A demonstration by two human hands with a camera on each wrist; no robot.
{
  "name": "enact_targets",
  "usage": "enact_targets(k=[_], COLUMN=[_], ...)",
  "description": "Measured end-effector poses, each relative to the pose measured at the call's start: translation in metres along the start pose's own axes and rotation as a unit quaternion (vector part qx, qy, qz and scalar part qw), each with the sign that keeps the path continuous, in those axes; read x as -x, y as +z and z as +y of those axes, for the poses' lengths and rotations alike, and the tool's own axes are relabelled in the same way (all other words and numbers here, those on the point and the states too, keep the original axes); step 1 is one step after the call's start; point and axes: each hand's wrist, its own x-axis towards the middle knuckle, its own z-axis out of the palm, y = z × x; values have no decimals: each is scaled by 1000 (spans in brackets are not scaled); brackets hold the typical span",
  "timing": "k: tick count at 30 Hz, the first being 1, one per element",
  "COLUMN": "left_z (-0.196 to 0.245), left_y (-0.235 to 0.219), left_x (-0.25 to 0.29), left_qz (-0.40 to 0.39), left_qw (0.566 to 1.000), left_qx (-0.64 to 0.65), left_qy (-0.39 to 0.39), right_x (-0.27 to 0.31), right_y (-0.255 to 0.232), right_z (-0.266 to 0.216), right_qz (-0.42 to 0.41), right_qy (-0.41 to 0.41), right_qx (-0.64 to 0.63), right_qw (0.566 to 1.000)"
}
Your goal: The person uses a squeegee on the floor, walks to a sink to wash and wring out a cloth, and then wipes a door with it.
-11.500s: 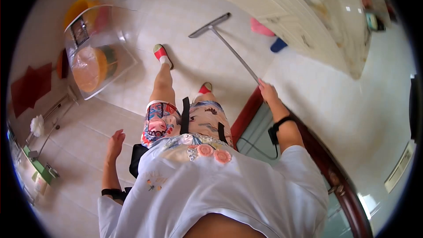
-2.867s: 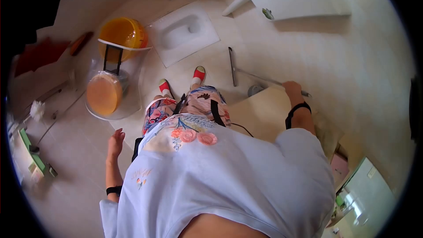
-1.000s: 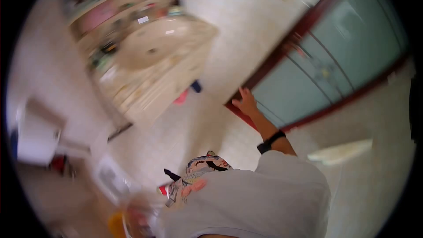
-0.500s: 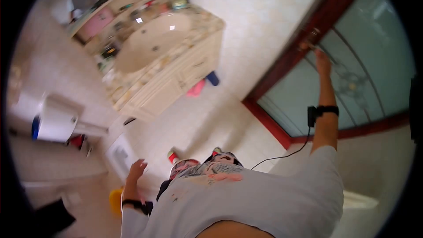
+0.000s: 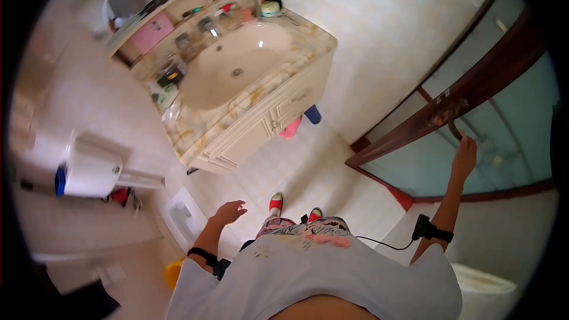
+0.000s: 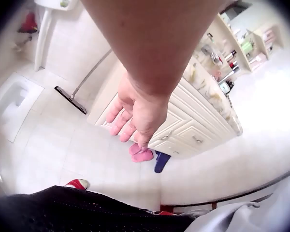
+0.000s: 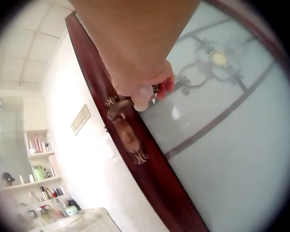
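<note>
My right hand [image 5: 465, 157] grips the metal lever handle [image 7: 121, 110] of a door with a dark red wooden frame [image 7: 147, 179] and frosted glass panel [image 7: 217, 130]. In the head view the door stands partly ajar, its edge away from the jamb. My left hand [image 5: 228, 212] hangs in the air with loose fingers and holds nothing. Beyond it in the left wrist view, a long-handled floor squeegee [image 6: 71, 100] stands beside the cream vanity cabinet [image 5: 261, 124], its blade on the tiles.
A basin [image 5: 237, 74] is set in the vanity top, with bottles on the shelves behind. Pink slippers [image 6: 141, 153] and a blue slipper [image 6: 161, 162] lie at its foot. A squat toilet [image 5: 182, 216] and a yellow bucket [image 5: 173, 272] are to the left.
Earlier my right hand held the squeegee; it now stands by the vanity. My right hand has since reached the door handle, and the door has swung away from its jamb.
</note>
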Motion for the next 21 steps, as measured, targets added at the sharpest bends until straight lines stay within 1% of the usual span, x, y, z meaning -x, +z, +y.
enact_targets(k=[1, 2, 3, 4, 5, 6, 7, 8, 9, 10, 11, 12, 13, 15, 16, 17, 18, 19, 20, 21], left_z=[-3, -9, -16, -20, -26, -34, -38, -35, -26, -19, -8, 8, 25, 67, 90, 112, 134, 156, 179, 206], left_y=[-10, -17, -25, -34, -43, -48, -49, -56, -68, -73, -75, -78, -80, -81, -80, -80, -74, -70, -69, -68], left_x=[-11, -22, -33, -51, -74, -94, -104, -112, -129, -147, -165, -184, -200, -240, -260, -287, -310, -330, -354, -372], left_qz=[-16, -26, -41, -61, -78, -101, -129, -149, -156, -166, -178, -179, -180, -216, -232, -253, -261, -269, -284, -295], left_qw=[1000, 1000, 999, 997, 995, 991, 985, 981, 978, 970, 964, 961, 957, 932, 918, 908, 895, 882, 872, 860], left_qx=[-8, -14, -23, -35, -60, -83, -109, -120, -130, -158, -173, -173, -171, -225, -251, -253, -266, -276, -268, -279], left_qy=[7, 8, 12, 20, 25, 27, 25, 35, 49, 83, 95, 124, 152, 187, 202, 218, 244, 272, 295, 309], right_x=[15, 37, 67, 91, 117, 148, 193, 239, 276, 284, 310, 329, 340, 358, 373, 359, 366, 358, 370, 407], right_y=[-1, -4, -6, -8, -7, -4, 1, 3, 8, 13, 12, 13, 11, 8, 10, 9, 9, 6, 7, 7], right_z=[12, 10, 2, 3, 24, 56, 108, 113, 104, 75, 72, 70, 68, 62, 74, 80, 87, 78, 83, 105], right_qz=[24, 120, 214, 307, 339, 376, 385, 343, 290, 289, 272, 272, 287, 316, 362, 360, 401, 442, 471, 464], right_qy=[-8, -23, -37, -55, 6, 99, 246, 383, 497, 568, 593, 611, 608, 604, 595, 586, 561, 533, 518, 459], right_qx=[-32, -29, -18, 3, -44, -74, -210, -296, -323, -306, -321, -328, -333, -341, -345, -359, -369, -376, -386, -388], right_qw=[999, 992, 976, 950, 940, 918, 864, 805, 751, 707, 686, 668, 660, 647, 628, 631, 623, 615, 600, 650])
